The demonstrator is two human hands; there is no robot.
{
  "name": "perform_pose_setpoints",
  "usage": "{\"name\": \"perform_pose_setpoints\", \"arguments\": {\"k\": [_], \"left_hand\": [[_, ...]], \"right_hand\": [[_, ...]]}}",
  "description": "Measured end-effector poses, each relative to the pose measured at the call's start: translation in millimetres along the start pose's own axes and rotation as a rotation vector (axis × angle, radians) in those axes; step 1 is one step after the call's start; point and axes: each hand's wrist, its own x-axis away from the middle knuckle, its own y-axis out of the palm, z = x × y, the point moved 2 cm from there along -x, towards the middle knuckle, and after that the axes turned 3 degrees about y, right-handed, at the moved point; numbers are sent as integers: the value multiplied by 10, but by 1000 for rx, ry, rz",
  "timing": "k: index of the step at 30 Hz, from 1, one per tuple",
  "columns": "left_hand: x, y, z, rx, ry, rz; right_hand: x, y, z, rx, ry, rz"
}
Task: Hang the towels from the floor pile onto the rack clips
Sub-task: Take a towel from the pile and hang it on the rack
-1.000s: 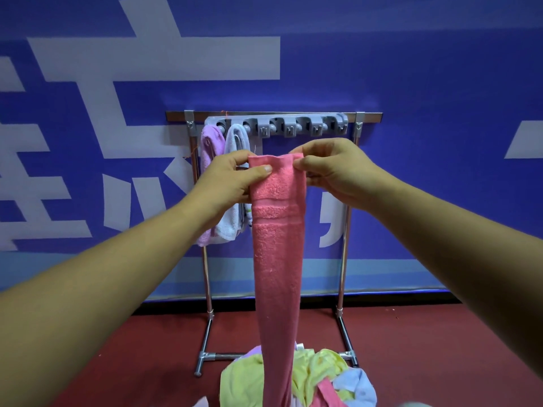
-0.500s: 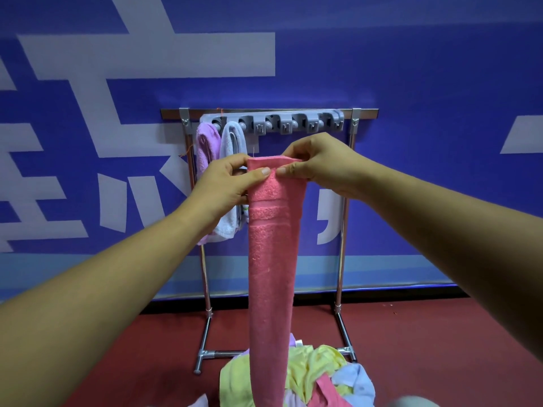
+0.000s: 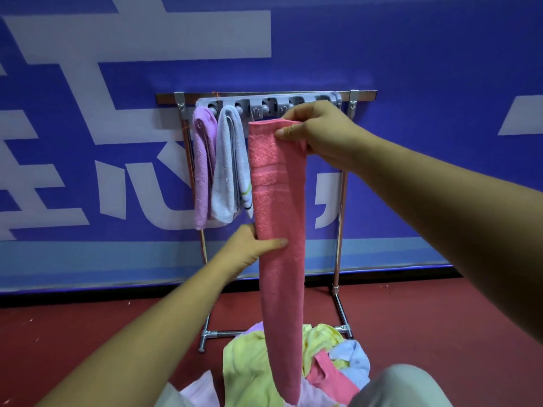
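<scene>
Facing the rack (image 3: 338, 230), pink towel (image 3: 279, 230) hangs in a narrow fold over the floor pile (image 3: 252, 368). R hand (image 3: 317, 133) pinches its top edge, L hand (image 3: 249, 245) grips it mid-length. Keep fold tight, lift top straight into next free clip (image 3: 266, 107), L steadying the tail

We find lettering on one surface only: the blue wall banner (image 3: 426, 63) behind the steel-tube rack (image 3: 338, 245). It carries large white character strokes (image 3: 176, 33). The picture's top, left and right edges crop them, and the lilac hung towel (image 3: 202, 165), the pale grey hung towel (image 3: 227, 171) and the pink terry towel (image 3: 279, 201) cover the lowest one. We can read none. A white comma-shaped mark (image 3: 327, 201) stands just beside the rack's right post.
</scene>
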Motion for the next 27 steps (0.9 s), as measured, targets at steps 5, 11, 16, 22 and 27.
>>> {"name": "perform_pose_setpoints", "arguments": {"k": [5, 11, 16, 22, 27], "left_hand": [[145, 35, -531, 33, -166, -20], [83, -337, -380, 242, -120, 85], [-38, -591, 191, 450, -27, 56], [-112, -584, 692, 288, -65, -104], [-148, -510, 811, 141, -103, -333]], "right_hand": [[-58, -159, 51, 27, 28, 150], [-79, -521, 526, 121, 186, 396], [74, -568, 1074, 75, 511, 429], [259, -121, 1379, 403, 682, 36], [185, 153, 979, -85, 324, -227]]}}
